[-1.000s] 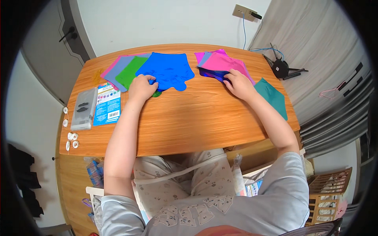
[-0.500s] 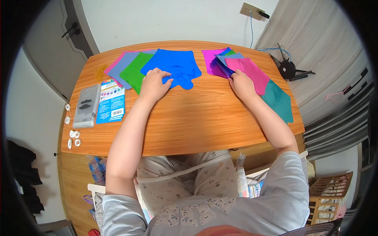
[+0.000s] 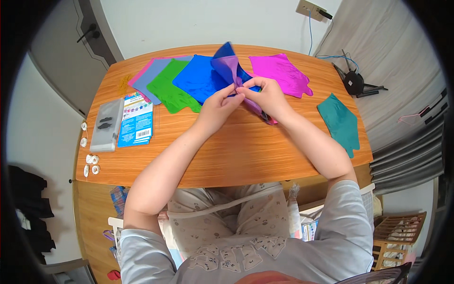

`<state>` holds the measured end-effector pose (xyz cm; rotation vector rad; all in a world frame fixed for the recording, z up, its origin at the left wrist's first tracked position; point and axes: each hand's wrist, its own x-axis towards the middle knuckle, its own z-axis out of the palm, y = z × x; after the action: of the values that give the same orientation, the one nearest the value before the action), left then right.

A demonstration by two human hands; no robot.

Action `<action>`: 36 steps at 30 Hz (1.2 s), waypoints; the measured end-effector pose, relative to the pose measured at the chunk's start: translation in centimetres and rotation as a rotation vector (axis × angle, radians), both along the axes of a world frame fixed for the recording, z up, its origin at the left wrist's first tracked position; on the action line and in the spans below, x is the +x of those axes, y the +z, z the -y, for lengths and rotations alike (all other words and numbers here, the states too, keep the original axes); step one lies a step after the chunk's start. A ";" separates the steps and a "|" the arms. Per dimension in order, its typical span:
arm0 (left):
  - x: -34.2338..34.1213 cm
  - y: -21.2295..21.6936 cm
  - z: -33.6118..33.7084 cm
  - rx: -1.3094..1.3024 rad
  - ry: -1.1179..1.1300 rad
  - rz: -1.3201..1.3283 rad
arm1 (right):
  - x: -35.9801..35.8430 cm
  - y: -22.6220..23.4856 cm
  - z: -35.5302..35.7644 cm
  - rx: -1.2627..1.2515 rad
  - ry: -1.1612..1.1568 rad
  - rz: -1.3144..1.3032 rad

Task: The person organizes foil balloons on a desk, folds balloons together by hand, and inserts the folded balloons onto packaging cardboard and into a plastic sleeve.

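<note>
Above the middle of the table, my left hand (image 3: 221, 105) and my right hand (image 3: 266, 96) meet, fingertips pinching the gathered edge of a purple-blue foil balloon (image 3: 226, 65). It is deflated and creased, its upper part standing up and a strip hanging below my right hand. Behind the hands lies a flat blue foil balloon (image 3: 191, 81), overlapping a green one (image 3: 168, 87) on the left. To the right are a flat magenta foil balloon (image 3: 279, 73) and a separate teal one (image 3: 339, 120). Some pink foil shows beneath my right hand, partly hidden.
On the table's left side lie grey-blue and pink foil pieces (image 3: 150, 80), printed blue-and-white cards (image 3: 135, 125), a clear plastic case (image 3: 105, 128), small white ribbon rolls (image 3: 92, 159) and a yellow tangle (image 3: 125, 84). A black router (image 3: 353, 83) with cables stands beyond the right edge.
My right hand has moved left with foil from the right pile, and my left hand has left the blue balloon to meet it. The magenta and teal balloons now lie apart.
</note>
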<state>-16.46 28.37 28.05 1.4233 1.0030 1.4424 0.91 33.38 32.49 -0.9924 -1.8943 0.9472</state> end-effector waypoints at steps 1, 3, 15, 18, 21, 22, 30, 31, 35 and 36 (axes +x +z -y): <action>-0.3 0.3 -0.1 -0.081 0.000 0.055 | -0.4 0.0 0.1 -0.002 0.004 -0.004; -0.8 0.6 -0.4 -0.164 0.004 0.107 | -1.0 -0.2 0.4 0.084 -0.017 0.006; -3.5 0.7 -2.3 -0.154 0.024 0.233 | 0.1 1.0 -0.9 0.140 -0.053 -0.014; -6.1 1.8 -2.9 -0.193 0.200 0.168 | 5.7 5.3 -4.1 0.339 -0.122 -0.014; -9.9 1.3 -3.9 -0.279 0.330 0.025 | 11.9 11.6 -5.0 0.238 -0.490 0.065; -10.0 1.1 -4.3 -0.305 0.359 0.065 | 15.2 12.9 -6.6 0.291 -0.582 0.102; -8.9 1.4 -4.2 -0.295 0.488 -0.015 | 18.3 14.4 -6.0 1.100 -0.246 0.510; -8.0 1.9 -3.9 -0.256 0.536 -0.182 | 18.6 13.2 -6.7 1.186 -0.183 0.587; -6.6 3.2 -2.2 -0.128 0.604 -0.632 | 17.9 7.7 -6.4 0.984 0.028 0.919; -6.1 3.4 -2.0 -0.083 0.611 -0.770 | 17.9 6.4 -6.3 1.012 0.086 1.025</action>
<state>-22.60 30.40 31.46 1.7353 2.0957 1.2165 18.83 39.64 38.93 -0.7574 -2.7371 -0.6851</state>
